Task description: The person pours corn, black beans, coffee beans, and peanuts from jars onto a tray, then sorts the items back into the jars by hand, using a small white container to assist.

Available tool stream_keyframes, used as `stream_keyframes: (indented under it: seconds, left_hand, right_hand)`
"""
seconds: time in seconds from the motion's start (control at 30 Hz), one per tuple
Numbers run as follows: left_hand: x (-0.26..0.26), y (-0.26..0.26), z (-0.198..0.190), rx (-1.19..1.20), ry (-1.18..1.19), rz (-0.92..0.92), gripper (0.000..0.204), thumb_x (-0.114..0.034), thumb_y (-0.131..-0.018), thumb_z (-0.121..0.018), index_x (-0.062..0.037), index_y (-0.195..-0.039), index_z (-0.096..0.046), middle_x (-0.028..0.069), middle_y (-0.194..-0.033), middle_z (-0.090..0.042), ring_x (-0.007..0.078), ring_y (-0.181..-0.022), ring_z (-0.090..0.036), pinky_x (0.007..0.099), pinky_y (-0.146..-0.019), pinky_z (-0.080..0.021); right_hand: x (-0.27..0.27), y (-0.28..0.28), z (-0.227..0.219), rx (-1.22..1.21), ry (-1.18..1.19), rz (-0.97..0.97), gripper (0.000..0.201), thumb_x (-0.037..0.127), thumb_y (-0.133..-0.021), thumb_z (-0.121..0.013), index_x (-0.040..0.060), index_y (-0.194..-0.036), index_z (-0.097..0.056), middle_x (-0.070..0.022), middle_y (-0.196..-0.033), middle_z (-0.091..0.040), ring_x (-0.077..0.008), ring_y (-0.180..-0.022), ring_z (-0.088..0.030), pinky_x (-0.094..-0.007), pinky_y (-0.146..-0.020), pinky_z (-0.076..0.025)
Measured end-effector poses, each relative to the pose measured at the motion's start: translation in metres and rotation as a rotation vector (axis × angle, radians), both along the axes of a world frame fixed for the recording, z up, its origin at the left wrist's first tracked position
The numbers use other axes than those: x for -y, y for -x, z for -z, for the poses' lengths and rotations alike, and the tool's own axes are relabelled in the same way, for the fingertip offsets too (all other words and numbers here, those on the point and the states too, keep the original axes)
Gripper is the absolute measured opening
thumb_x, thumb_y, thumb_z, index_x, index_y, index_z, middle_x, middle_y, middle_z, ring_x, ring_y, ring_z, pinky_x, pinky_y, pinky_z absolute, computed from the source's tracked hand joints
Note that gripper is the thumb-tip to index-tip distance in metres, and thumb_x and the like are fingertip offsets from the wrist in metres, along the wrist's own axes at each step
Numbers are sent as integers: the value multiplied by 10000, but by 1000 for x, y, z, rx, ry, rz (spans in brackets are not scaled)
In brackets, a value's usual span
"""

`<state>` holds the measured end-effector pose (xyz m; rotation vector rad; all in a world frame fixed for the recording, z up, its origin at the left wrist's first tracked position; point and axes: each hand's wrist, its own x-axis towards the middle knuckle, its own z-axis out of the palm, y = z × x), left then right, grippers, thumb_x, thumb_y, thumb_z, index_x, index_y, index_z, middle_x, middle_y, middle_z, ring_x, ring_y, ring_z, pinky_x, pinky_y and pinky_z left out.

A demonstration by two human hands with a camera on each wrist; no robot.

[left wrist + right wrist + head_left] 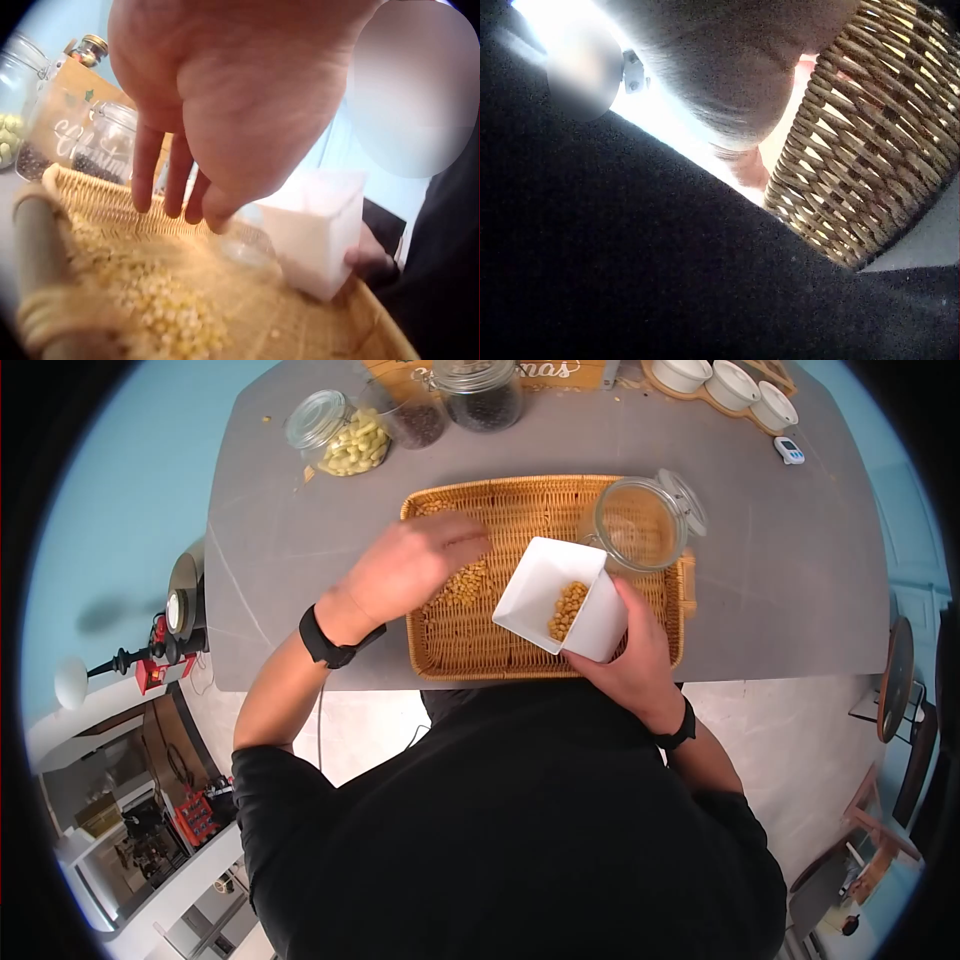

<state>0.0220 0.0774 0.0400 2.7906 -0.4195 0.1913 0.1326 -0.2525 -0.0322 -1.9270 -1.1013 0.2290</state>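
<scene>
My right hand grips a white square cup by its side, tipped so that yellow corn kernels show inside it. The cup is over the right half of a wicker basket. Over the basket's left side is my left hand, its fingers pointing down and nothing held in the left wrist view. Loose kernels lie spread on the basket floor beneath it. In the right wrist view, the woven basket wall hides the cup, and the right hand shows only partly.
An open glass jar with its lid swung back overlaps the basket's back right corner. Behind the basket stand a jar of pale yellow pieces and jars of dark beans. White lidded pots and a small timer sit back right.
</scene>
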Motion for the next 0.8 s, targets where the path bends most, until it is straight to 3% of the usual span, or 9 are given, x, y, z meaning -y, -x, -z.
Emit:
stream_keyframes:
  seconds: [0.17,0.27,0.37,0.47,0.57,0.67,0.8]
  left_hand:
    - [22,22,14,-68,-113,367,346,-113,-914,-751,-52,-1245,-836,120,-1459,-742,275,-1347,-721,439,-1185,-585]
    - [11,28,14,-52,-230,277,362,-128,-898,-752,-24,-1235,-831,131,-1446,-750,285,-1360,-714,442,-1231,-549]
    - [-15,33,13,-180,-275,219,275,-115,-880,-747,1,-1107,-850,123,-1437,-768,289,-1435,-678,483,-1285,-513]
    - [-13,32,2,-133,-265,239,317,-117,-902,-740,2,-1178,-839,127,-1375,-785,252,-1381,-696,446,-1242,-531]
    - [16,27,6,-9,-183,329,273,-106,-889,-738,6,-1112,-850,123,-1325,-796,270,-1331,-715,418,-1193,-567]
    - [27,32,26,-96,-95,447,265,-113,-864,-746,10,-1074,-851,142,-1345,-791,283,-1354,-713,450,-1197,-582]
    - [9,39,20,-98,-187,354,265,-115,-846,-746,24,-1050,-840,150,-1290,-798,306,-1296,-730,422,-1166,-596]
  right_hand:
    - [2,-1,-7,-50,-3,14,1092,162,-730,-1045,-25,-1633,-461,-237,-1482,-680,-382,-1356,-710,-475,-1125,-584]
    - [2,-1,-4,-6,-16,31,1087,159,-728,-1035,-22,-1634,-463,-239,-1480,-684,-381,-1359,-708,-476,-1133,-578]
    - [3,0,-4,-5,-9,39,1083,160,-733,-1034,-24,-1635,-463,-236,-1482,-683,-375,-1362,-707,-474,-1146,-569]
    - [3,-2,-2,-27,-39,33,1077,163,-740,-1032,-27,-1635,-464,-232,-1486,-682,-369,-1367,-703,-467,-1157,-561]
    - [2,-1,-3,-24,-29,27,1066,166,-749,-1030,-32,-1633,-467,-227,-1491,-678,-362,-1373,-699,-464,-1167,-554]
    - [2,-1,-3,-35,-21,32,1058,171,-758,-1030,-37,-1631,-469,-226,-1493,-673,-360,-1377,-696,-462,-1167,-553]
    - [2,-1,-5,-46,-8,32,1064,183,-760,-1038,-34,-1632,-469,-224,-1493,-672,-359,-1378,-696,-461,-1160,-558]
